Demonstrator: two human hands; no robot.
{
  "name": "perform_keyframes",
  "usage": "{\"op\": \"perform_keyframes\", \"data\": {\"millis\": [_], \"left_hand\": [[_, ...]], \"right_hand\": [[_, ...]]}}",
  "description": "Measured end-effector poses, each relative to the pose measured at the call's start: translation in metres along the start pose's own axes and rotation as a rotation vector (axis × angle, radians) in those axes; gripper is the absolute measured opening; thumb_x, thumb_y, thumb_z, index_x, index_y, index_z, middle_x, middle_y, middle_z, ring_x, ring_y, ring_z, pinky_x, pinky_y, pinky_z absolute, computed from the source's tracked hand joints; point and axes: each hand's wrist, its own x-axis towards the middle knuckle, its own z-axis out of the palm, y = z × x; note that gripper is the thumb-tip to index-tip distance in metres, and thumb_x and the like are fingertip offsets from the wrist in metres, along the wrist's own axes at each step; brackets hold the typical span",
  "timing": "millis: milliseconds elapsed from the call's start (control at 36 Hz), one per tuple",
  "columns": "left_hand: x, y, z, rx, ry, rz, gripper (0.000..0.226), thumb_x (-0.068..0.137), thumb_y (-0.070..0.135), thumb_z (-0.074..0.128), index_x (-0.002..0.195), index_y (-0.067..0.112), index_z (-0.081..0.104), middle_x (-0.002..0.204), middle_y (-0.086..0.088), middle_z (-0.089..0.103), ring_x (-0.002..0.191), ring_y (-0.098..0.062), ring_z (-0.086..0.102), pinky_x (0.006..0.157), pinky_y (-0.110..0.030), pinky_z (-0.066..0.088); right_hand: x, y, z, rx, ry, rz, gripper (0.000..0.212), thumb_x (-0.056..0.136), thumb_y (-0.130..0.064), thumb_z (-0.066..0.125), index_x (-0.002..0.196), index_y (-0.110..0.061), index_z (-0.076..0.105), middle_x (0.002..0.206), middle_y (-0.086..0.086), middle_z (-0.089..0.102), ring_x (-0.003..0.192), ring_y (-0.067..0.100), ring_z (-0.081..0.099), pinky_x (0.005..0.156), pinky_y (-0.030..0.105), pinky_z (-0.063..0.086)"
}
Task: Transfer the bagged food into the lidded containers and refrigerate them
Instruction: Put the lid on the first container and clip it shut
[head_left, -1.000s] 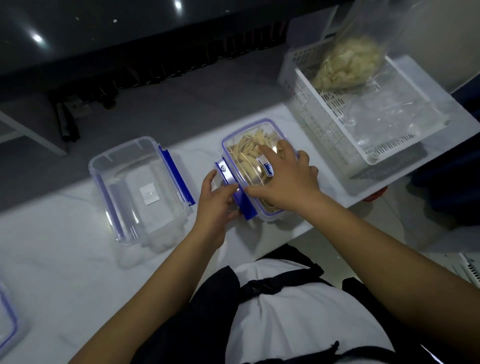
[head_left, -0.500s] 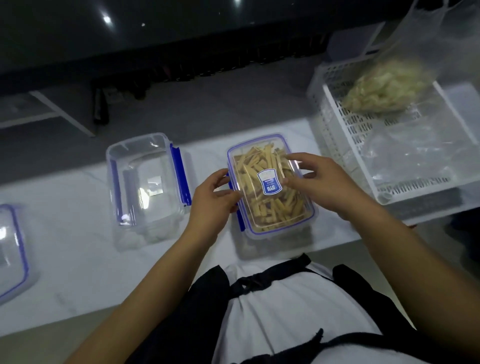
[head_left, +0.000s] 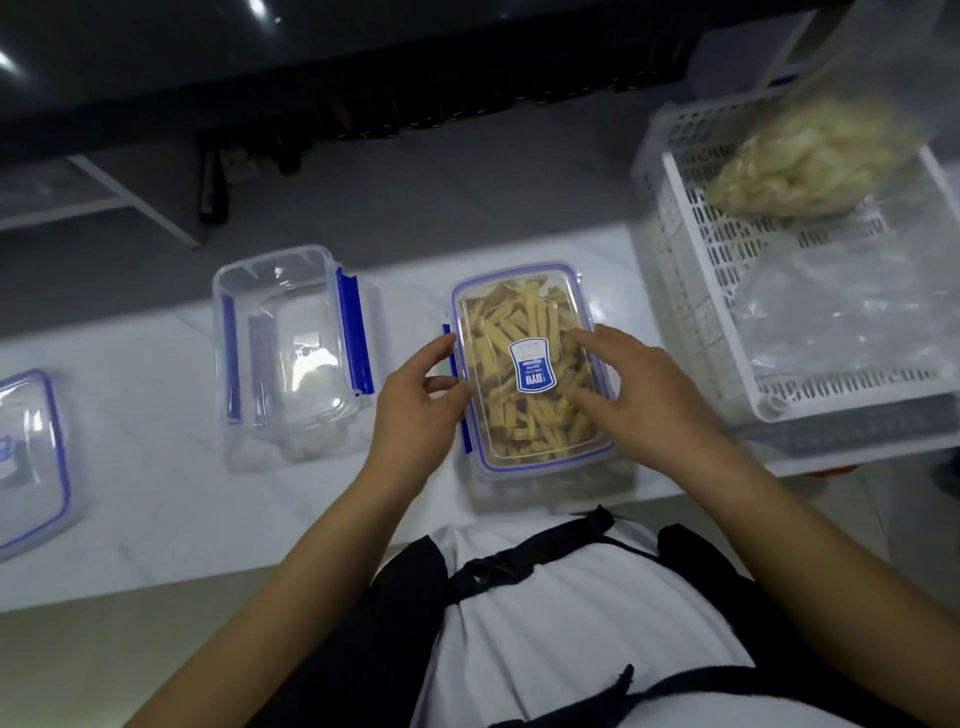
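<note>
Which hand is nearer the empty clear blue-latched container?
Left. The left hand sits between the empty clear container and the filled one; the right hand rests beyond, on the filled container's lid.

Two hands show: the left hand (head_left: 415, 400) and the right hand (head_left: 641, 395). Between them sits one lidded container (head_left: 530, 364) of food sticks. Left of the left hand: one empty container (head_left: 291, 353) and one loose lid (head_left: 31, 457). Right of the right hand: one white basket (head_left: 691, 291) holding one food bag (head_left: 800, 166).

We take this for a home kitchen: a white marble tabletop (head_left: 156, 519), snap-lid food containers (head_left: 530, 364), a perforated plastic basket (head_left: 779, 400).
</note>
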Motion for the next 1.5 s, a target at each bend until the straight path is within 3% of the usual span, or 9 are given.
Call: {"op": "perform_keyframes", "data": {"millis": [194, 472, 667, 806, 889, 972, 1083, 1222, 1500], "left_hand": [[0.001, 0.001, 0.005, -0.028, -0.002, -0.021, 0.048, 0.096, 0.015, 0.067, 0.138, 0.036, 0.057, 0.113, 0.024, 0.064, 0.085, -0.001, 0.073, 0.059, -0.016, 0.057], [0.019, 0.001, 0.003, -0.127, 0.044, -0.108, 0.047, 0.098, 0.003, 0.059, 0.136, 0.031, 0.06, 0.104, 0.004, 0.073, 0.087, -0.005, 0.073, 0.059, -0.02, 0.058], [0.02, 0.002, -0.003, -0.009, -0.011, -0.064, 0.048, 0.093, 0.023, 0.072, 0.132, 0.047, 0.058, 0.12, 0.012, 0.062, 0.095, -0.009, 0.066, 0.055, -0.013, 0.053], [0.03, 0.005, -0.015, -0.075, -0.065, -0.262, 0.089, 0.083, 0.02, 0.082, 0.148, 0.051, 0.028, 0.157, -0.006, 0.033, 0.128, -0.027, 0.047, 0.082, -0.041, 0.054], [0.032, 0.008, -0.021, -0.172, -0.177, -0.4, 0.101, 0.081, 0.017, 0.083, 0.153, 0.047, 0.02, 0.145, -0.009, 0.051, 0.117, -0.026, 0.062, 0.08, -0.049, 0.061], [0.031, 0.01, -0.021, -0.221, -0.224, -0.49, 0.092, 0.079, 0.016, 0.084, 0.151, 0.038, 0.031, 0.125, -0.007, 0.063, 0.105, -0.026, 0.069, 0.072, -0.045, 0.063], [0.026, 0.006, -0.017, -0.135, -0.192, -0.479, 0.059, 0.079, 0.026, 0.084, 0.132, 0.022, 0.057, 0.119, -0.006, 0.071, 0.103, -0.022, 0.07, 0.081, -0.042, 0.062], [0.021, 0.009, -0.01, -0.06, -0.11, -0.36, 0.049, 0.081, 0.022, 0.083, 0.124, 0.024, 0.06, 0.102, 0.0, 0.075, 0.086, -0.017, 0.075, 0.064, -0.038, 0.064], [0.014, 0.02, 0.005, 0.251, -0.109, -0.197, 0.033, 0.091, 0.024, 0.072, 0.12, 0.026, 0.057, 0.097, 0.012, 0.063, 0.082, -0.011, 0.067, 0.069, -0.038, 0.064]], "right_hand": [[0.005, -0.007, -0.002, -0.36, -0.123, -0.113, 0.079, 0.086, -0.058, 0.064, 0.153, -0.034, 0.03, 0.168, -0.007, 0.006, 0.153, 0.027, 0.005, 0.116, 0.051, 0.02], [0.018, -0.007, -0.001, -0.37, -0.174, -0.219, 0.084, 0.089, -0.062, 0.056, 0.158, -0.028, 0.022, 0.168, 0.001, 0.01, 0.154, 0.025, 0.005, 0.121, 0.049, 0.013], [0.03, -0.029, -0.001, -0.575, -0.199, -0.199, 0.101, 0.073, -0.069, 0.067, 0.155, -0.034, 0.018, 0.167, 0.005, 0.007, 0.153, 0.033, -0.008, 0.117, 0.065, 0.001], [0.053, -0.045, -0.011, -0.617, -0.366, -0.252, 0.132, 0.059, -0.065, 0.085, 0.156, -0.044, -0.002, 0.168, -0.001, -0.013, 0.152, 0.033, -0.016, 0.118, 0.062, -0.003], [0.058, -0.051, -0.013, -0.625, -0.452, -0.233, 0.135, 0.059, -0.063, 0.086, 0.157, -0.04, -0.003, 0.168, -0.001, -0.011, 0.153, 0.034, -0.014, 0.121, 0.057, 0.006], [0.057, -0.055, -0.009, -0.696, -0.402, -0.253, 0.128, 0.063, -0.059, 0.086, 0.158, -0.037, 0.002, 0.169, 0.001, -0.002, 0.154, 0.035, 0.0, 0.121, 0.053, 0.013], [0.055, -0.057, -0.004, -0.649, -0.367, -0.262, 0.108, 0.078, -0.041, 0.08, 0.158, -0.035, 0.009, 0.169, 0.003, 0.002, 0.153, 0.037, 0.004, 0.121, 0.05, 0.019], [0.057, -0.054, -0.002, -0.63, -0.362, -0.273, 0.108, 0.077, -0.04, 0.081, 0.158, -0.036, 0.011, 0.169, 0.002, 0.004, 0.153, 0.036, 0.004, 0.121, 0.049, 0.018], [0.057, -0.053, 0.0, -0.63, -0.36, -0.27, 0.109, 0.076, -0.039, 0.083, 0.158, -0.036, 0.011, 0.169, 0.003, 0.003, 0.153, 0.037, 0.002, 0.121, 0.051, 0.014]]}}
